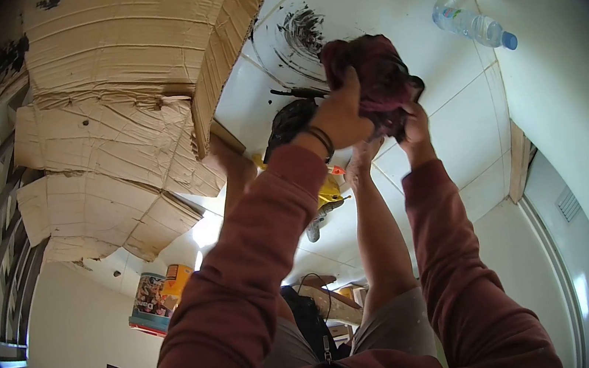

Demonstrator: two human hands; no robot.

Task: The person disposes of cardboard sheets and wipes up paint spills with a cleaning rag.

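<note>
Left hand [342, 114], right hand [415, 125], one maroon cloth [373, 73]

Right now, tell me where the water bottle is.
Head view, upper right: the water bottle lies on the white tiled floor, right of the maroon cloth.

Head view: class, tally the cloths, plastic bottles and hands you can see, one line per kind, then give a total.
Dark red cloth: 1
Plastic water bottle: 1
Hands, meaning left hand and right hand, both gripping the cloth: 2
Total: 4
</note>
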